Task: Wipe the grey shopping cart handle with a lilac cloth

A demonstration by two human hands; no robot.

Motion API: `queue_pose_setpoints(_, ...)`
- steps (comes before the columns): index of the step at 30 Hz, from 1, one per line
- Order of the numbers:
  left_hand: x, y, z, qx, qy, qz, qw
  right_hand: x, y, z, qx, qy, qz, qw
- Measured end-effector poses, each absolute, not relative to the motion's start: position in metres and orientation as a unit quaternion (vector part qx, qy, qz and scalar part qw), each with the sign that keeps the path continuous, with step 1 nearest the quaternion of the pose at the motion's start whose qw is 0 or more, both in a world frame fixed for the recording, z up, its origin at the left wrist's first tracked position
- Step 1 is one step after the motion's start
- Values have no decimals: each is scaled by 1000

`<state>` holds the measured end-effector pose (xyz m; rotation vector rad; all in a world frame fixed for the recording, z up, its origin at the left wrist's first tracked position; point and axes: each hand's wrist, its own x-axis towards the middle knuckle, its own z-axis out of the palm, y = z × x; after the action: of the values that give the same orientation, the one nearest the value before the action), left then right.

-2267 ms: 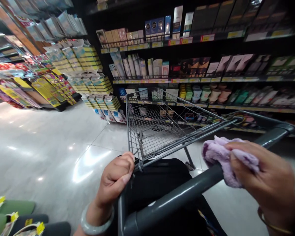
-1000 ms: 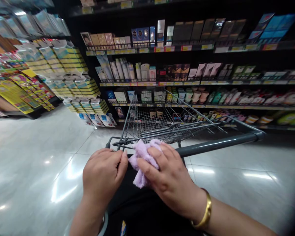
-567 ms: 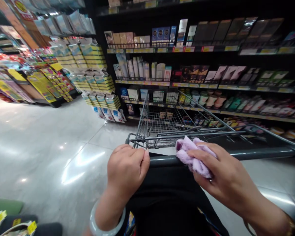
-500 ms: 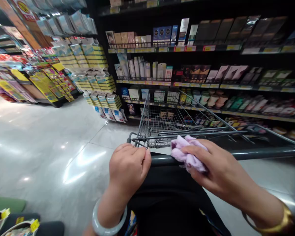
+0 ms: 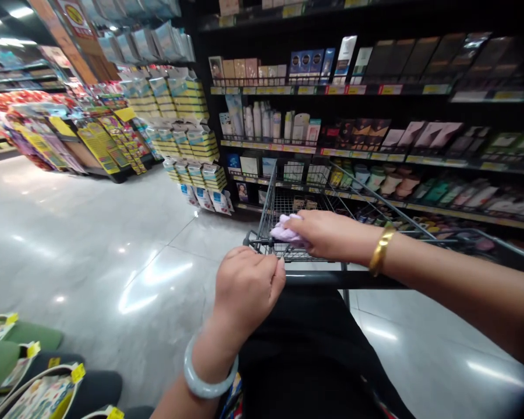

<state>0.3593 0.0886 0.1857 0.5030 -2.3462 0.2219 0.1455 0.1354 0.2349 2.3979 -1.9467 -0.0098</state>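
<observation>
My left hand [image 5: 250, 285] is closed around the left end of the dark handle [image 5: 344, 280] of a metal shopping cart [image 5: 268, 201]. A pale bangle sits on that wrist. My right hand [image 5: 325, 233] grips a crumpled lilac cloth [image 5: 288, 230]. It presses the cloth against the wire frame at the rear left of the cart basket, just beyond the handle. A gold bracelet circles my right wrist. The right forearm crosses over the cart and hides part of its rear frame.
Shelves [image 5: 271, 147] of boxed and bottled goods stand right behind the cart. Hanging yellow-striped packs [image 5: 196, 145] line the shelf end. At lower left are several bags with yellow tags [image 5: 48, 390]. Shiny floor [image 5: 91, 250] stretches to the left, with a display stand [image 5: 100, 145] farther off.
My right hand has moved the lilac cloth forward and left, from the handle to the wire frame beyond it. My left hand stays on the handle. The whole view has shifted slightly.
</observation>
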Motion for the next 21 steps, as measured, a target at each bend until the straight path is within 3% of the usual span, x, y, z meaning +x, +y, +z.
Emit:
queue_pose_setpoints(8,358,94,181,206,-903,71,371,87,154,233,742,-669,-51,-7)
queue_pose_setpoints(14,362,92,180,212,-904,83,362,109,158,215,771,-635,2,43)
queue_pose_setpoints(21,361,93,183,196,-908,85,361,66,185,245,696,-717,-40,-9)
